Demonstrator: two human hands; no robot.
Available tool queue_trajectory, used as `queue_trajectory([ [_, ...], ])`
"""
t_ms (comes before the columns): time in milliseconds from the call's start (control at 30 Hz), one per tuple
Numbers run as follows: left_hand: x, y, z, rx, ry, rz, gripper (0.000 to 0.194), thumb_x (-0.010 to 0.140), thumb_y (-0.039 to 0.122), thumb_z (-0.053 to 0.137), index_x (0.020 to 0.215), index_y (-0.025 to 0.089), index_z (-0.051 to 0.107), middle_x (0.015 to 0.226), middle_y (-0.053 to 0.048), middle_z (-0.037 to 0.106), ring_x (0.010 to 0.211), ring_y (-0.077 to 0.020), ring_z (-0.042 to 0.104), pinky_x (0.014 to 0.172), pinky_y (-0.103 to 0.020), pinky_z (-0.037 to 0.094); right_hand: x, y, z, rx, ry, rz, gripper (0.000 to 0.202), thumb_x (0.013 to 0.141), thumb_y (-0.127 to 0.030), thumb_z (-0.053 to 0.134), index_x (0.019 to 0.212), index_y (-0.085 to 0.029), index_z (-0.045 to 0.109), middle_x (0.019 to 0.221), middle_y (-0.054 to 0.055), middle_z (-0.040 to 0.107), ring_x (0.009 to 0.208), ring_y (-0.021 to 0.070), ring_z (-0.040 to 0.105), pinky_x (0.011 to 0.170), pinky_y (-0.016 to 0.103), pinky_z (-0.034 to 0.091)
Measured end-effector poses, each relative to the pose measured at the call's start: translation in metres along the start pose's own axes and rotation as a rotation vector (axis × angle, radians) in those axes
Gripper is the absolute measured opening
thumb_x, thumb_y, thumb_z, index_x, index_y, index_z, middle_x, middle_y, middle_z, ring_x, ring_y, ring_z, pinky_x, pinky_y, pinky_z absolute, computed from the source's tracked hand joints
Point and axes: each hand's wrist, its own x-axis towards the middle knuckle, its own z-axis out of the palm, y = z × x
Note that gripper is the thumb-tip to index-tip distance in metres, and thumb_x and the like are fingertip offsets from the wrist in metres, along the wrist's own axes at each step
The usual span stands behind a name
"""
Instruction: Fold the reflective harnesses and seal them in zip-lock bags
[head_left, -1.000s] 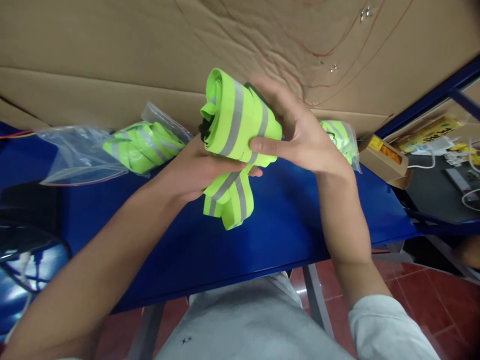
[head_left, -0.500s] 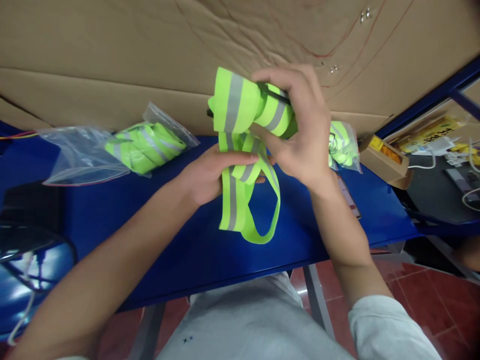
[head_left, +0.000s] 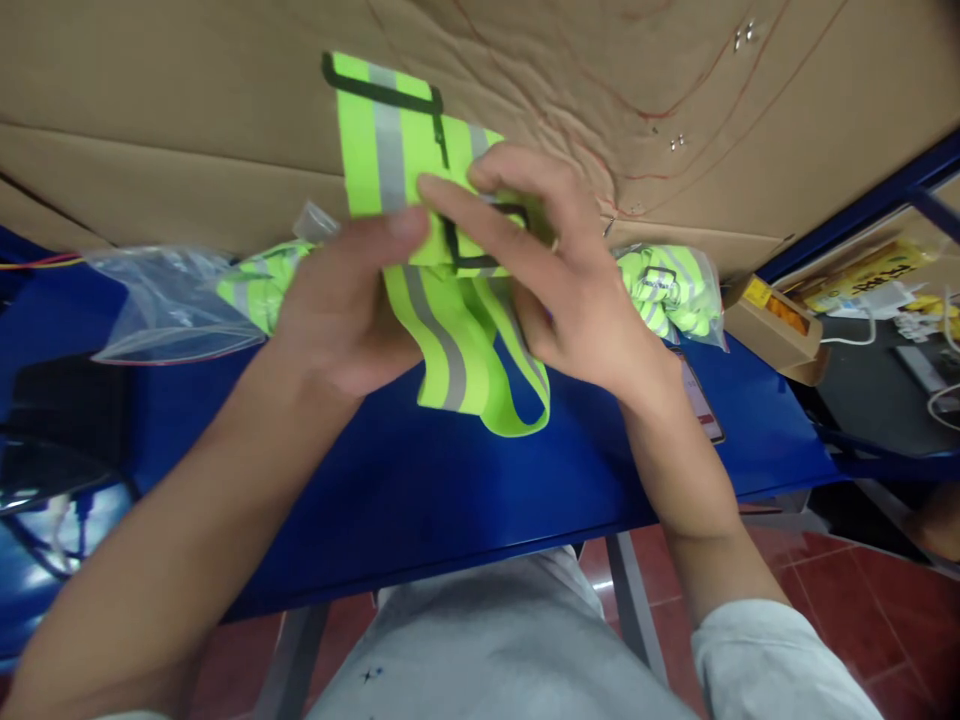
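A neon-yellow reflective strap (head_left: 446, 360) with grey stripes and black buckles hangs in the air above the blue table. My left hand (head_left: 349, 305) is closed on its left side, thumb pressed on the band below the upper black buckle (head_left: 382, 92). My right hand (head_left: 570, 270) grips the folded right part, fingers lying over a second black buckle (head_left: 487, 262). Below the hands dangles a loose loop of the band. Behind my left hand is another folded reflective strap (head_left: 259, 285), partly hidden. The palms' inner sides do not show.
A clear zip bag (head_left: 172, 305) lies at the left of the blue table (head_left: 465, 500). On the right are a bagged reflective strap (head_left: 671, 285), a phone (head_left: 701, 400) and an open cardboard box (head_left: 776, 330). A cardboard panel (head_left: 187, 100) stands behind; cables lie far left.
The strap has been turned and lifted, so its buckles now face me. My left hand has risen and shifted left along the band; my right hand's fingers have spread across it.
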Motion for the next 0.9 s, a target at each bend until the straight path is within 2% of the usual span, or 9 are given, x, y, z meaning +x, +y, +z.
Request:
queue_trajectory([
  [67,0.000,0.002,-0.003,0.041,-0.054,0.067,0.048,0.097,0.016,0.055,0.145,0.022,0.060,0.118,0.001,0.078,0.139,-0.0323,0.063,0.118,-0.053,0.051,-0.001,-0.003,-0.007,0.008,-0.076,-0.058,0.057,0.105,-0.022,0.028,0.154,-0.021,0.057,0.158,0.011,0.052,0.156,0.0183,0.043,0.134,0.035,0.032],
  [133,0.002,-0.001,-0.009,0.107,-0.046,0.097,0.053,0.088,0.011,0.067,0.140,0.021,0.064,0.106,0.001,0.081,0.129,-0.0305,0.070,0.117,-0.050,0.053,-0.002,0.000,-0.012,0.115,-0.116,-0.098,0.050,0.105,-0.027,0.037,0.148,-0.023,0.063,0.156,0.009,0.055,0.154,0.0195,0.045,0.132,0.036,0.037],
  [233,0.006,-0.010,-0.018,0.200,0.024,0.071,0.050,0.078,0.004,0.072,0.126,0.020,0.073,0.095,0.001,0.082,0.106,-0.0269,0.077,0.108,-0.047,0.059,-0.003,0.017,-0.012,0.341,-0.007,-0.030,0.038,0.104,-0.039,0.053,0.138,-0.032,0.068,0.138,0.003,0.069,0.135,0.0211,0.064,0.117,0.036,0.054],
  [333,0.006,-0.018,-0.024,0.263,-0.029,-0.024,0.043,0.067,0.005,0.082,0.107,0.017,0.078,0.096,-0.002,0.082,0.091,-0.0262,0.077,0.089,-0.042,0.064,-0.006,0.037,-0.006,0.417,0.150,0.110,0.063,0.093,-0.054,0.073,0.151,-0.034,0.056,0.153,0.002,0.061,0.139,0.0245,0.061,0.111,0.037,0.058],
  [400,0.004,-0.020,-0.025,0.284,-0.099,-0.109,0.041,0.062,0.007,0.085,0.101,0.016,0.079,0.093,-0.003,0.082,0.087,-0.0281,0.077,0.082,-0.043,0.064,-0.008,0.047,0.001,0.439,0.083,0.135,0.080,0.085,-0.065,0.077,0.153,-0.030,0.054,0.160,0.005,0.055,0.146,0.0284,0.056,0.118,0.041,0.053],
  [500,0.002,-0.023,-0.024,0.247,-0.120,-0.153,0.040,0.062,0.005,0.082,0.101,0.016,0.078,0.090,-0.003,0.081,0.097,-0.0326,0.077,0.091,-0.050,0.063,-0.009,0.051,0.009,0.445,0.001,0.123,0.071,0.089,-0.071,0.070,0.144,-0.027,0.062,0.141,0.003,0.070,0.136,0.0280,0.065,0.120,0.049,0.050],
  [667,0.007,-0.032,-0.016,0.057,0.025,-0.040,0.034,0.069,0.001,0.063,0.096,0.017,0.074,0.088,-0.002,0.080,0.111,-0.0285,0.075,0.108,-0.051,0.058,-0.006,0.036,0.010,0.287,0.122,0.136,0.054,0.094,-0.061,0.070,0.135,-0.026,0.069,0.138,0.005,0.072,0.133,0.0266,0.067,0.122,0.042,0.050],
  [800,0.002,-0.032,-0.009,-0.149,-0.041,-0.045,0.028,0.085,0.014,0.050,0.103,0.019,0.072,0.115,-0.003,0.080,0.133,-0.0277,0.066,0.112,-0.056,0.056,-0.010,0.034,0.016,0.154,0.218,0.104,0.041,0.105,-0.046,0.054,0.140,-0.030,0.067,0.145,0.002,0.068,0.138,0.0229,0.063,0.126,0.037,0.046],
  [900,-0.004,-0.026,-0.005,-0.169,-0.114,-0.015,0.034,0.099,0.031,0.040,0.109,0.022,0.072,0.124,0.000,0.077,0.148,-0.0279,0.054,0.115,-0.053,0.052,-0.012,0.039,0.024,0.106,0.201,0.022,0.042,0.107,-0.041,0.045,0.144,-0.035,0.064,0.151,-0.001,0.064,0.146,0.0220,0.056,0.131,0.039,0.040],
])
